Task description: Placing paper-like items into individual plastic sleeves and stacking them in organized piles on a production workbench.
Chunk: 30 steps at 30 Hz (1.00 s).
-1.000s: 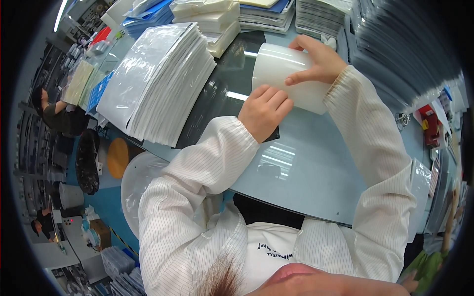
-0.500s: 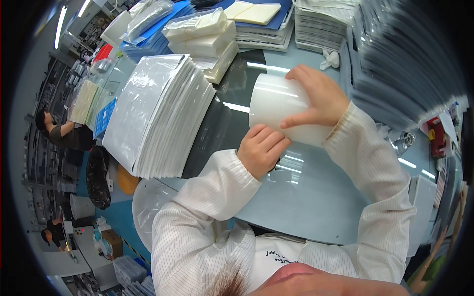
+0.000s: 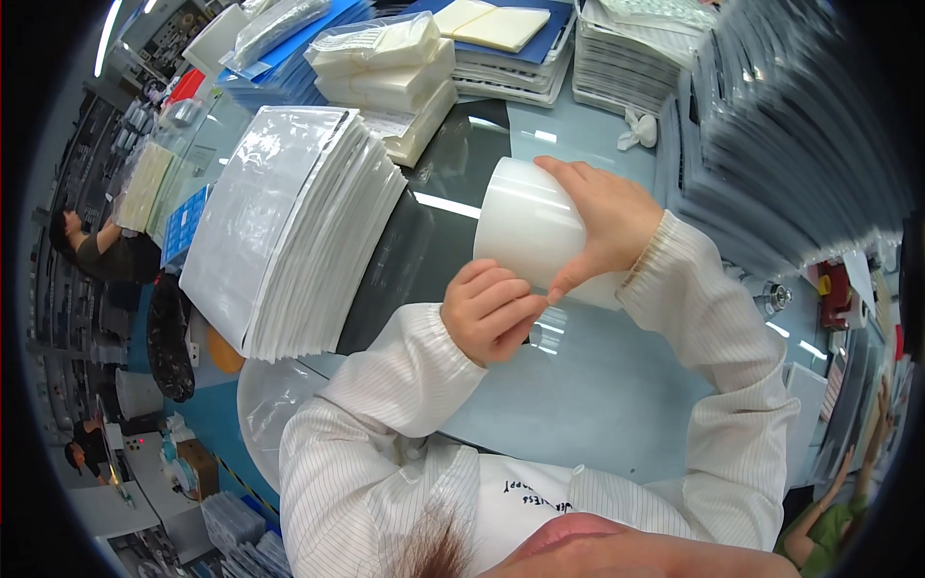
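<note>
A wide roll of white, translucent film (image 3: 528, 214) lies on its side on the glossy light-blue table (image 3: 588, 405). My right hand (image 3: 609, 220) wraps over its right part, fingers on the far side and thumb on the near side. By the roll's near edge, my left hand (image 3: 493, 313) is closed with its fingers curled in. Its fingertips meet the tip of my right thumb. Whatever the left fingers pinch, if anything, is hidden. A dark sheet (image 3: 419, 255) lies under the roll's left end.
Left of the roll stands a tall stack of plastic-covered white sheets (image 3: 279, 222). Behind are cream packets (image 3: 385, 87) and a blue folder (image 3: 540, 43). A high pile of clear sleeves (image 3: 771, 144) rises at right, near a crumpled white scrap (image 3: 638, 130). Co-workers are at the left and lower right.
The whole view has shifted slightly. My left hand has drawn a little nearer to me from the roll's edge, and its fingers now meet my right thumb. The right hand stays on the roll.
</note>
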Available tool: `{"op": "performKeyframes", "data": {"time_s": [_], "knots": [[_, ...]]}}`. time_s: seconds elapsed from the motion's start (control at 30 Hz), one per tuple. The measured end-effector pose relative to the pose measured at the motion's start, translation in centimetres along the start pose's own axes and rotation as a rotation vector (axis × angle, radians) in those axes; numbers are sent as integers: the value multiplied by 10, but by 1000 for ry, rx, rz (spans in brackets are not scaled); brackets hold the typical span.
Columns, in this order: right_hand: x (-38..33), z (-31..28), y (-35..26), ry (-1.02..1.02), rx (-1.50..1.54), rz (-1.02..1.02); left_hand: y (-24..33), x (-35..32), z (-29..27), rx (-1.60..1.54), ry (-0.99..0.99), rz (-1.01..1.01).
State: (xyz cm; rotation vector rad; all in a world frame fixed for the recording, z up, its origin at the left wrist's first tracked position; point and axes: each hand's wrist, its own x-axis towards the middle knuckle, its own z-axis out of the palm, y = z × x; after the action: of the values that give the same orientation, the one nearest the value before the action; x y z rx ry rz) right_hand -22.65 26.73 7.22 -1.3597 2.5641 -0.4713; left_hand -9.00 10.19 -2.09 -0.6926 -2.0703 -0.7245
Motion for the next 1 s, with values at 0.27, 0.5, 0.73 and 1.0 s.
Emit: {"op": "performKeyframes", "data": {"time_s": [0.27, 0.5, 0.73, 1.0], "knots": [[9, 1, -9, 13, -55, 36, -13, -8, -27, 175, 170, -38], [70, -7, 41, 265, -242, 24, 8, -13, -64, 387, 325, 67], [90, -17, 71, 237, -306, 252, 51, -61, -163, 759, 500, -214], [117, -17, 18, 150, -825, 294, -45, -136, -259, 334, 710, -1019]]}}
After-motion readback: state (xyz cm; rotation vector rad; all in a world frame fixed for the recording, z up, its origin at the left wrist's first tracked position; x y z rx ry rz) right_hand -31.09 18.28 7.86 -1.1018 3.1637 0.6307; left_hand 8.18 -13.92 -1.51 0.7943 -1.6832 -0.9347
